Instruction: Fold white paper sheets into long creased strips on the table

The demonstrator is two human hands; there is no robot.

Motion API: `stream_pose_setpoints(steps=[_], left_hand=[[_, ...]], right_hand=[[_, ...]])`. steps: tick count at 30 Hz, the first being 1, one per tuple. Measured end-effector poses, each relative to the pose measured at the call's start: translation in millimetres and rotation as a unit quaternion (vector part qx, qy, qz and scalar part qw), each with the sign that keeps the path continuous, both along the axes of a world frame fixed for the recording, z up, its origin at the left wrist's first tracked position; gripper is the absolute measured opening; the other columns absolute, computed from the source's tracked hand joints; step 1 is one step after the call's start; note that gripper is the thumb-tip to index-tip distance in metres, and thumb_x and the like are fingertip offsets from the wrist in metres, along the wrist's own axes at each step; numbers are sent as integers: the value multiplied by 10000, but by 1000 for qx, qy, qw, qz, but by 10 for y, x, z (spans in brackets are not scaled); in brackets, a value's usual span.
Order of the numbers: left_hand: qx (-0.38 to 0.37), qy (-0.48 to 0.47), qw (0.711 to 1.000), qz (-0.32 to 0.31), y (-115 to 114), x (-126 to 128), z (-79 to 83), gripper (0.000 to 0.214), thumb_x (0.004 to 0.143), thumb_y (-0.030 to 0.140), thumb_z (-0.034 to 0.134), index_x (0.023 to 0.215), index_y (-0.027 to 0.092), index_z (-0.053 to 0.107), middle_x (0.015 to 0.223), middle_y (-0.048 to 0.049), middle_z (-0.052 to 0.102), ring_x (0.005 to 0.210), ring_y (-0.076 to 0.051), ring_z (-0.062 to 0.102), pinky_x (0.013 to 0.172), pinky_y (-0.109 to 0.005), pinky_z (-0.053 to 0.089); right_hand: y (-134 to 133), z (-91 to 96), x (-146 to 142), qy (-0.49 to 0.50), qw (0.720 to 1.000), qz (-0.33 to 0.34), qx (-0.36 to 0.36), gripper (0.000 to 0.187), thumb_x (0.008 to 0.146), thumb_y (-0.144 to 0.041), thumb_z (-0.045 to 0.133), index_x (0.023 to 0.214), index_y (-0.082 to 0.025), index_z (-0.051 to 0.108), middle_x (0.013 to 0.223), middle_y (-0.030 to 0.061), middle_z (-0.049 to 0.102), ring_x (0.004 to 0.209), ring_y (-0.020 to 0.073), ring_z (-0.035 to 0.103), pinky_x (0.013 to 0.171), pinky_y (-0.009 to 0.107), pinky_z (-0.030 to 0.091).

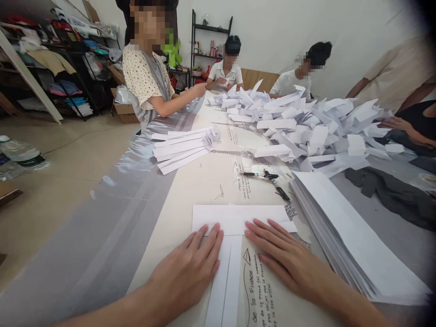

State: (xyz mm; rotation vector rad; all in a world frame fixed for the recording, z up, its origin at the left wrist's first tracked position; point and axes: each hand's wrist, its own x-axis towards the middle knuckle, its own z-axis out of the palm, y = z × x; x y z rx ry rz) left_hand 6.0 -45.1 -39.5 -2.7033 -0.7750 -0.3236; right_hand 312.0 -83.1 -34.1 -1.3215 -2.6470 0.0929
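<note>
A folded white paper strip (238, 218) lies crosswise on the table in front of me. My left hand (195, 256) rests flat on its left part, fingers stretched out. On its right part lies my right hand (282, 247), palm down with the fingers spread. Below the crosswise strip, long narrow white strips (225, 277) run toward me between my hands, and their far ends meet it. To the right of my right hand is a stack of long white paper sheets (361, 236).
A large heap of folded papers (306, 122) covers the far right of the table. Fanned paper strips (184, 147) lie at the left edge. Black pens (269, 177) and a dark cloth (391, 195) lie nearby. Several people (150, 81) are around the table; a water bottle (22, 152) stands left.
</note>
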Motion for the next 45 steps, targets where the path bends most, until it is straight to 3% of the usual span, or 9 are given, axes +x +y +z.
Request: stream_pose_setpoints(steps=[7, 15, 30, 33, 35, 39, 42, 45], left_hand=[[11, 26, 1000, 0, -36, 11, -13, 521, 1071, 297, 420, 1509, 19, 470, 1529, -205, 524, 1341, -338, 580, 1045, -439, 479], [-28, 60, 997, -26, -5, -23, 32, 551, 989, 208, 477, 1510, 31, 457, 1544, -209, 506, 1394, -321, 530, 1108, -428, 440], [-34, 58, 998, -19, 10, -4, 95, 574, 967, 162, 486, 1531, 66, 438, 1527, -214, 521, 1316, -374, 604, 1002, -440, 542], [-42, 60, 997, -19, 20, -8, 97, 554, 981, 162, 461, 1527, 65, 445, 1526, -222, 519, 1319, -384, 600, 1002, -457, 541], [-41, 56, 997, -23, 17, -11, 92, 551, 986, 165, 459, 1526, 59, 443, 1521, -229, 522, 1317, -387, 601, 1008, -463, 536], [-30, 55, 997, -34, 15, -18, 83, 545, 977, 141, 461, 1513, 48, 454, 1513, -231, 531, 1326, -379, 595, 1024, -458, 525], [-26, 60, 997, -29, 84, -55, 93, 541, 967, 106, 450, 1506, 62, 469, 1507, -218, 543, 1323, -366, 601, 1020, -451, 530], [-22, 64, 998, -19, 240, -185, 132, 510, 973, 70, 432, 1477, 90, 510, 1467, -195, 591, 1304, -329, 622, 1019, -427, 534]], right_hand=[[-133, -21, 41, -9, 999, -43, -5, 642, 1073, -276, 461, 1647, -344, 181, 1655, -12, 355, 1530, 244, 331, 1262, 536, 299], [-278, -92, 85, -13, 995, -98, -12, 637, 1069, -337, 463, 1645, -361, 191, 1661, 1, 351, 1536, 275, 320, 1243, 586, 313], [-322, -138, 50, -29, 994, -104, 3, 631, 1079, -305, 417, 1654, -343, 159, 1670, 43, 344, 1523, 318, 350, 1159, 681, 400], [-310, -118, 22, -31, 994, -99, 23, 598, 1074, -293, 426, 1638, -319, 230, 1643, 64, 403, 1503, 326, 396, 1134, 682, 438], [-268, -91, -16, -21, 993, -100, 53, 518, 1066, -271, 441, 1579, -289, 373, 1578, 89, 503, 1451, 335, 476, 1108, 670, 475], [-101, 5, -135, 13, 993, -73, 94, 289, 1051, -182, 461, 1260, -213, 659, 1329, 128, 695, 1255, 317, 649, 1075, 606, 532], [48, 66, -225, 44, 995, -28, 82, 295, 1042, -130, 451, 1231, -198, 667, 1293, 115, 713, 1208, 281, 670, 1006, 502, 602], [207, 79, -281, 68, 995, -15, 68, 371, 1034, -108, 446, 1337, -217, 631, 1343, 96, 693, 1242, 268, 651, 1010, 485, 602]])
